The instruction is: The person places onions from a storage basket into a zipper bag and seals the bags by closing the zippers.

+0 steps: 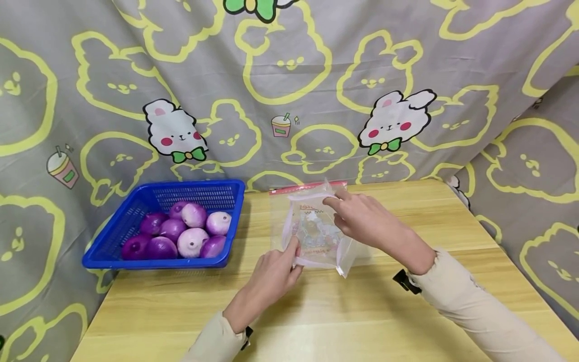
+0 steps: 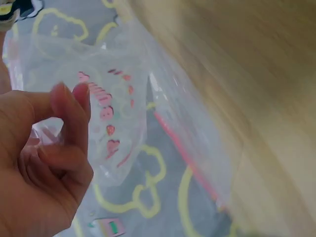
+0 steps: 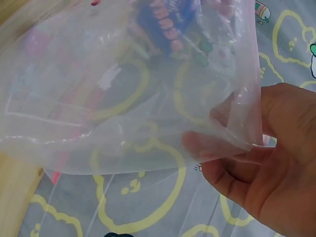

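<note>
A clear zip bag with a printed design hangs between both hands in the head view, its pale-edged mouth spread apart. My left hand pinches the near-left edge of the mouth between thumb and fingers. At the far-right edge, my right hand grips the film. The right wrist view shows fingertips through the film and the thumb side on the outer edge. Behind the held bag lies another clear bag with a red zip strip, partly covered by it.
To the left stands a blue plastic basket holding several peeled purple onions. Everything rests on a wood-grain table. A grey curtain with yellow cartoon outlines closes off the back and sides.
</note>
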`<state>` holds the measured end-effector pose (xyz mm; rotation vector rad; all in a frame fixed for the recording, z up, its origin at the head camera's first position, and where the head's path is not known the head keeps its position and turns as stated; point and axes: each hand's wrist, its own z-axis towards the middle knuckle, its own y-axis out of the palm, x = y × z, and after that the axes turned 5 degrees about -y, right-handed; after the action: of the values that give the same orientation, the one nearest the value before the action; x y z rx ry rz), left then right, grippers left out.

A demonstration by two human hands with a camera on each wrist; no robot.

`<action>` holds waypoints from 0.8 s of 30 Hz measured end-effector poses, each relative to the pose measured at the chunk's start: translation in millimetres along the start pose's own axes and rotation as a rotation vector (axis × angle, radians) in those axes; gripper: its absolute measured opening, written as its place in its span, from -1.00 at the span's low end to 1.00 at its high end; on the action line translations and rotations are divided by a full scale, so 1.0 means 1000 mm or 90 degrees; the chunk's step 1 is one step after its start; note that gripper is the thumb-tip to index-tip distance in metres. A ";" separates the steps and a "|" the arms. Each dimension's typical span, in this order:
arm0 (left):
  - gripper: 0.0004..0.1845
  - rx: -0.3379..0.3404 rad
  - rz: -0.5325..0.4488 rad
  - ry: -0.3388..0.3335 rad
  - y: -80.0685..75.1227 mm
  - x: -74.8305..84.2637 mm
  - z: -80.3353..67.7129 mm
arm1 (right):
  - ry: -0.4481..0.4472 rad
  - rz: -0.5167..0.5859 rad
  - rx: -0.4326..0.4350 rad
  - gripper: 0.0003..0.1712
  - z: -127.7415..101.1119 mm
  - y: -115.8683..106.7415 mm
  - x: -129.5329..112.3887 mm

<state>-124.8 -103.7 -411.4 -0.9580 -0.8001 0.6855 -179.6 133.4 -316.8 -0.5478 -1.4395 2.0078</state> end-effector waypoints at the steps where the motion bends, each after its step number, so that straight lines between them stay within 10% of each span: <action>1: -0.72 0.001 0.040 0.003 -0.002 0.001 -0.003 | 0.007 -0.006 -0.005 -0.64 0.000 0.000 0.000; 8: -0.71 0.001 0.224 0.173 -0.007 0.010 -0.012 | 0.013 -0.020 -0.027 -0.58 0.000 0.002 -0.001; 13: -0.89 -0.032 0.236 0.282 -0.006 0.017 -0.008 | -0.007 -0.025 -0.037 -0.55 0.003 0.006 -0.004; 24: -0.80 -0.175 0.147 0.233 -0.005 0.009 0.011 | -0.049 -0.012 -0.064 -0.59 0.006 0.015 -0.012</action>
<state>-128.0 -94.0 -400.5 -1.3948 -0.4685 0.5822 -178.8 117.6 -329.4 -0.5010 -1.5925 1.9694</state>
